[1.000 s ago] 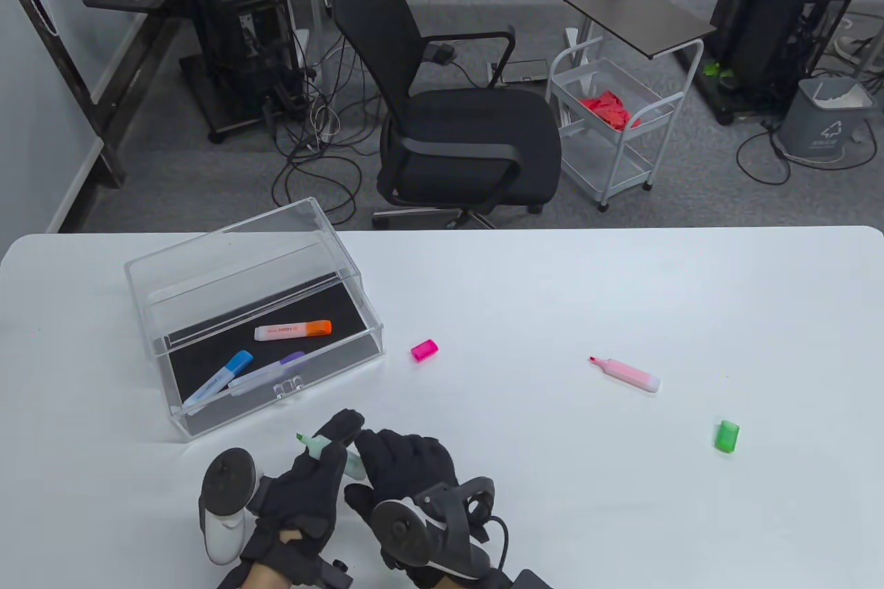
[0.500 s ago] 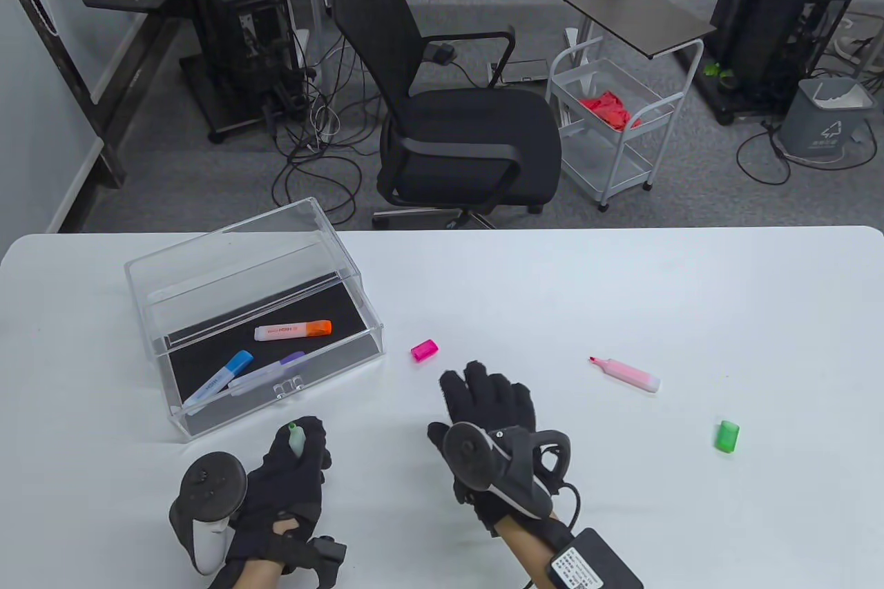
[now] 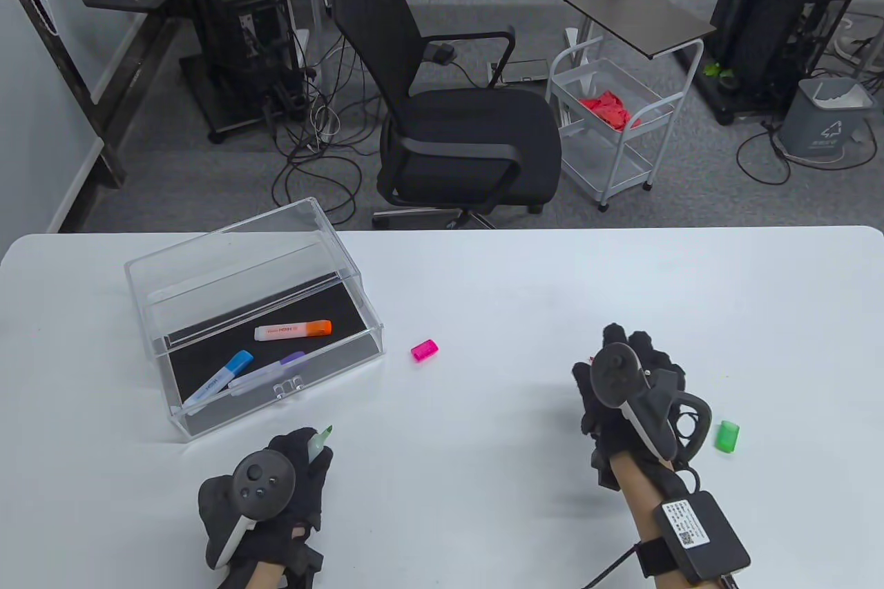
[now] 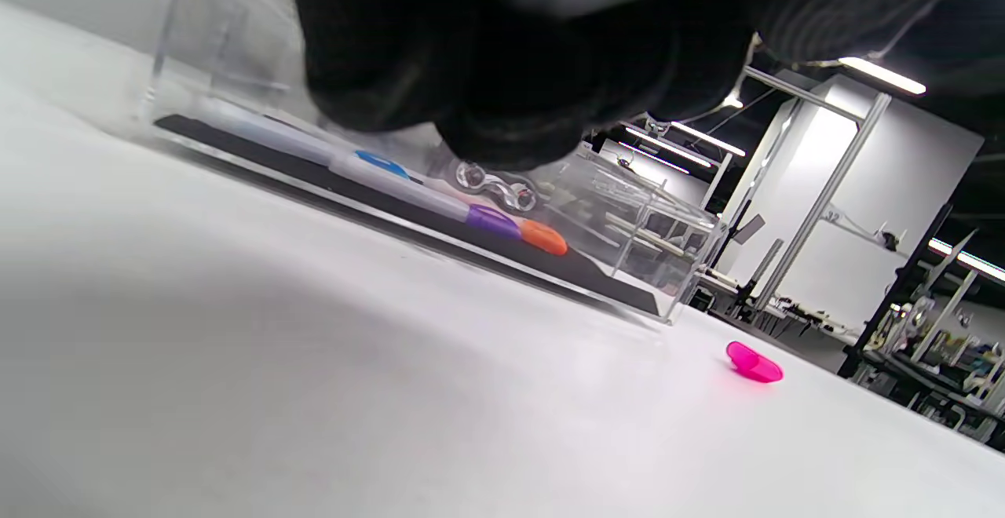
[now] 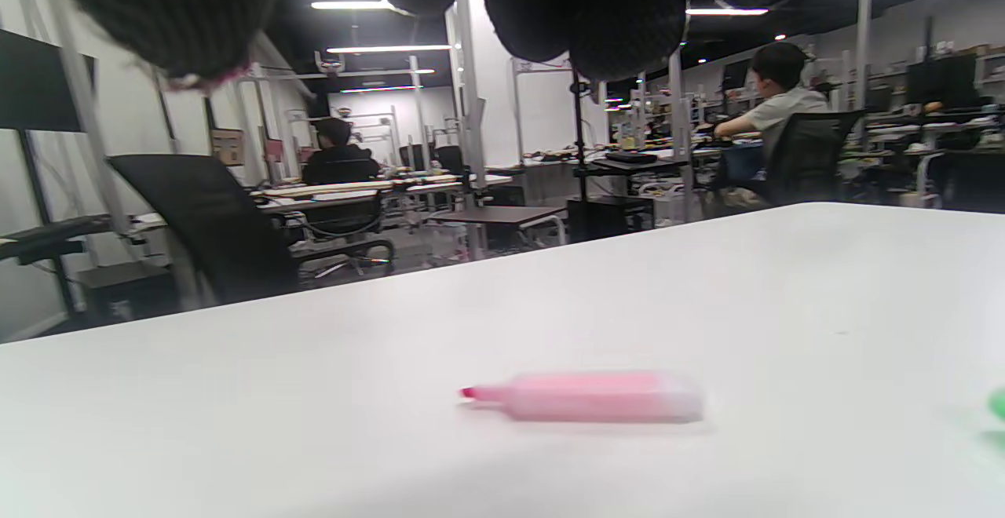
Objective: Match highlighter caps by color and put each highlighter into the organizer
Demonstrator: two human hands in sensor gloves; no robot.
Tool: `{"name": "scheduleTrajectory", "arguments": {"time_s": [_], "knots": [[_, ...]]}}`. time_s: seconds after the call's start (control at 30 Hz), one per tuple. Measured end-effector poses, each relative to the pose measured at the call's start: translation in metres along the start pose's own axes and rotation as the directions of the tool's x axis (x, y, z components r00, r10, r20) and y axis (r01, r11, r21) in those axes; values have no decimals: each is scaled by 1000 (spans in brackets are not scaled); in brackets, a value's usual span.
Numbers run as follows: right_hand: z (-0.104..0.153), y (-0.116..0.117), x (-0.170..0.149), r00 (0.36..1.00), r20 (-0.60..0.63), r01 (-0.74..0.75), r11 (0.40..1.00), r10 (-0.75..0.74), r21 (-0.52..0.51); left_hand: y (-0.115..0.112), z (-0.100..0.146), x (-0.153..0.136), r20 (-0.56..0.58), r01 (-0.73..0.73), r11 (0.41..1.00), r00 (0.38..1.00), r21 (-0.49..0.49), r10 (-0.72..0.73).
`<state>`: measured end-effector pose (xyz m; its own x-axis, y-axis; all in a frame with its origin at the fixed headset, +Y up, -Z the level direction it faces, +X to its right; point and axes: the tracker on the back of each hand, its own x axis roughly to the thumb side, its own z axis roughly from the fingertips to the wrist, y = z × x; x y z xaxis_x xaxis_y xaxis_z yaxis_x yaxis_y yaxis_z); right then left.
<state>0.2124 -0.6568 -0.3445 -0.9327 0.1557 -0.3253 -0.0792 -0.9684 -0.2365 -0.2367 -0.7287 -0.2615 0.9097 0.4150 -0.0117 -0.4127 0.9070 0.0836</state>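
My left hand point(image 3: 293, 468) grips an uncapped green highlighter point(image 3: 319, 442) near the table's front edge, its tip pointing up and to the right. My right hand point(image 3: 632, 349) hovers with relaxed fingers over the uncapped pink highlighter point(image 5: 597, 397), which the hand hides in the table view; it holds nothing. The green cap point(image 3: 726, 436) lies just right of that hand. The pink cap point(image 3: 424, 350) lies right of the clear organizer point(image 3: 207, 257). In the organizer lie capped orange point(image 3: 293, 329), blue point(image 3: 219, 378) and purple point(image 3: 266, 371) highlighters.
A black office chair point(image 3: 456, 126) and a white trolley point(image 3: 611, 126) stand beyond the table's far edge. Bare white tabletop point(image 3: 525, 285) stretches between the two hands and behind them.
My right hand has let go of the green highlighter and swung right, to above the pink one. My left hand kept the green highlighter and drew back slightly, turning its tip to the right.
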Motion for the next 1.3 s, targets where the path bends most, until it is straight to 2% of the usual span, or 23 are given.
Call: {"name": "scheduleTrajectory", "arguments": {"time_s": [0.2, 0.37, 0.6, 0.83, 1.07, 1.3], "knots": [[-25, 6, -45, 977, -160, -139, 990, 143, 32, -2, -2, -4, -13, 41, 999, 999, -23, -42], [-35, 25, -91, 933, -328, -109, 984, 150, 141, -3, -3, -5, -16, 63, 997, 998, -32, -64], [-39, 57, -140, 865, -477, -12, 955, 159, 296, -6, -3, -3, -8, 102, 993, 995, -55, -103], [-41, 79, -156, 819, -521, -21, 919, 242, 394, -8, -4, -2, -4, 128, 990, 992, -64, -128], [-41, 86, -155, 789, -526, -106, 913, 319, 394, -13, -7, -1, -9, 150, 985, 988, -81, -151], [-39, 87, -157, 791, -533, -102, 925, 299, 367, -14, -7, -1, -12, 169, 981, 985, -91, -171]]}}
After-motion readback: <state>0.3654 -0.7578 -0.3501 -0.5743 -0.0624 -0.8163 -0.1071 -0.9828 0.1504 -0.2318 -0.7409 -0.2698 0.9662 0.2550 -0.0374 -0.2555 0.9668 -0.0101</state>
